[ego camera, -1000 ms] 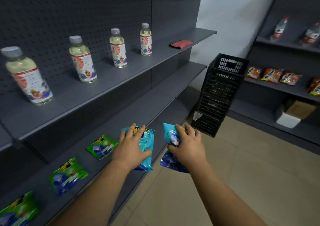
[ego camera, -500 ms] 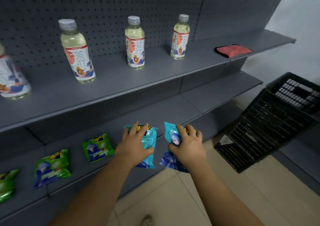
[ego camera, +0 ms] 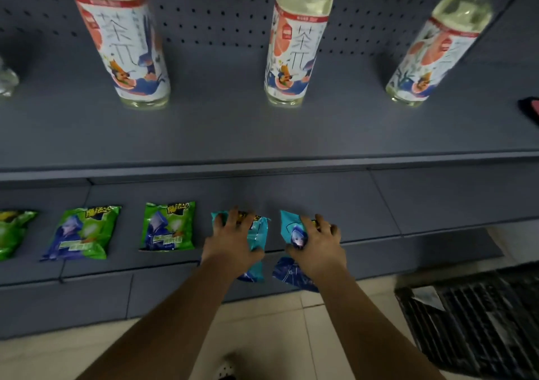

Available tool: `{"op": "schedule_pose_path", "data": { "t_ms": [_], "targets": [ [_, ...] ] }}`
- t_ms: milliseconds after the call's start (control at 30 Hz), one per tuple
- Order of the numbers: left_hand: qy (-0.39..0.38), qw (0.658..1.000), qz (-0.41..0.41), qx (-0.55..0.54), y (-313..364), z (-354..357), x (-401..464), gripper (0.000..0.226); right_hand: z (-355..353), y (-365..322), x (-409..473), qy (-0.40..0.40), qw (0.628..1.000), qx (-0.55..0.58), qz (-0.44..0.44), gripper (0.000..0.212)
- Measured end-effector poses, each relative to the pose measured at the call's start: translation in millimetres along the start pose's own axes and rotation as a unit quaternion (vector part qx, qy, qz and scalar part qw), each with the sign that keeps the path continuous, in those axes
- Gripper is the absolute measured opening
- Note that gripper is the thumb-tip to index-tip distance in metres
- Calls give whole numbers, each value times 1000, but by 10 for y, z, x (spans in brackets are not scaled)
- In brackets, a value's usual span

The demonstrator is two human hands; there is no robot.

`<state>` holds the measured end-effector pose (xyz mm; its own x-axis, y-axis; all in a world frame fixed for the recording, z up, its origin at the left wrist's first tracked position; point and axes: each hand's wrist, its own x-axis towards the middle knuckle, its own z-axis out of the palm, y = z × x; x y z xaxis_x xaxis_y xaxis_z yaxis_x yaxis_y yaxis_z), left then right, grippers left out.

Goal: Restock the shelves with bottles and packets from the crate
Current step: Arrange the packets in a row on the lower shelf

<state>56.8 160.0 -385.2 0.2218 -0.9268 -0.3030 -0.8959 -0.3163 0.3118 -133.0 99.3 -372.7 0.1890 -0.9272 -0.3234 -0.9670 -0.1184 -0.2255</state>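
Nearest me I see tiled floor (ego camera: pixel 262 336) and, at lower right, the black crate (ego camera: pixel 481 315) lying beside the shelving. My left hand (ego camera: pixel 233 244) grips a teal packet (ego camera: pixel 258 233), fingers spread over its top and thumb curled round its right edge; my right hand (ego camera: pixel 316 247) grips a second teal packet (ego camera: pixel 294 230) the same way, thumb on its printed face. Both packets lie at the front of the lower shelf (ego camera: pixel 437 204), their bottom ends overhanging its edge, just beside each other. To their left on that shelf lie green packets (ego camera: pixel 167 226) in a row, flat and apart. Farther back, on the upper shelf (ego camera: pixel 262 134), three tea bottles (ego camera: pixel 294 44) stand upright, well apart, before the pegboard (ego camera: pixel 218 9); a red thing (ego camera: pixel 532 111) shows at the right edge
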Motion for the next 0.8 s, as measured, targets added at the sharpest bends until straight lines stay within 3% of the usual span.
{"op": "schedule_pose_path", "data": {
  "t_ms": [333, 567, 733, 800],
  "targets": [
    [-3, 992, -126, -1, 77, 828, 828, 89, 583, 479, 1306, -49, 995, -24, -82, 80],
    [17, 989, -146, 8, 2, 1070, 1376, 92, 856, 458, 1945, -23, 992, -55, -114, 78],
    [32, 987, -157, 14, -104, 1180, 1567, 93, 886, 502, 2276, -59, 988, -84, -111, 95],
    [56, 988, -139, 40, -122, 1271, 1573, 87, 901, 522, 2262, -39, 985, -105, -128, 94]
  ]
}}
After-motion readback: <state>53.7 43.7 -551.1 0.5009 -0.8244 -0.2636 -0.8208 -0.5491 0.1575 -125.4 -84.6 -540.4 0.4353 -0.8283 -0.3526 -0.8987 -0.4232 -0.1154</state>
